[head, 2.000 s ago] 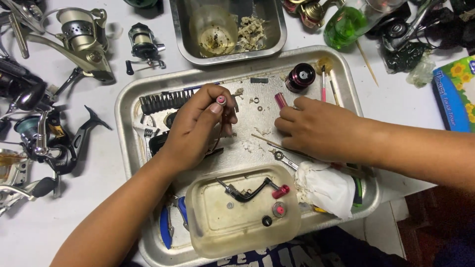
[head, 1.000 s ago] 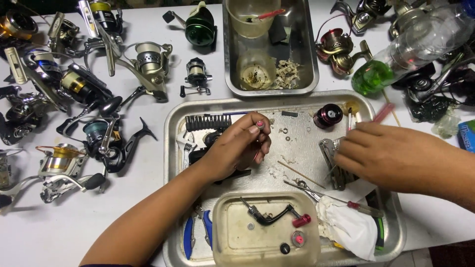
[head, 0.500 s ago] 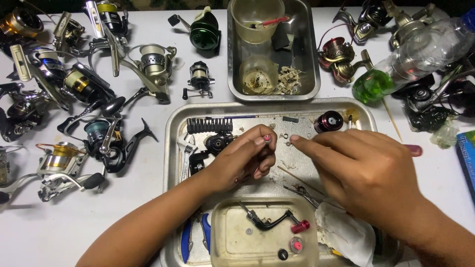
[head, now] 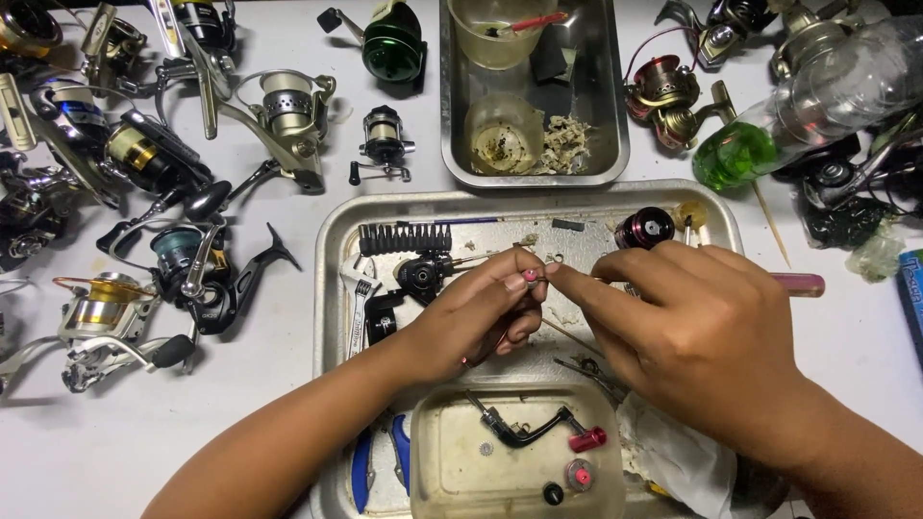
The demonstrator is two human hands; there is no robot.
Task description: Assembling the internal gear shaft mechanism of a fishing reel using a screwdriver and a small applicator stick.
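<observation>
Pink-capped small part (head: 529, 276), pinched at the fingertips of the left hand (head: 481, 312), sits right over the middle of the metal tray (head: 332, 288). The right hand (head: 692, 327) comes in from three o'clock, its forefinger and thumb closed together and meeting the part at its right side, so both hands are on the same tiny piece. Neither hand is nearer; they touch at it. A thin rod or shaft appears to run from the pinch down toward seven o'clock, through the left palm, which would make the long axis slanted, but the fingers cover most of it and its true length cannot be told.

At nine o'clock from the pinch lies a black reel body (head: 420, 276), and beyond it, at eleven, a black row of bits (head: 404, 237). At six o'clock a clear plastic tub (head: 452, 471) holds a black crank handle (head: 519, 430) with a pink knob. What the right fingertips actually grip is hidden behind the knuckles. The tray's lower edge is cut off by the frame.
</observation>
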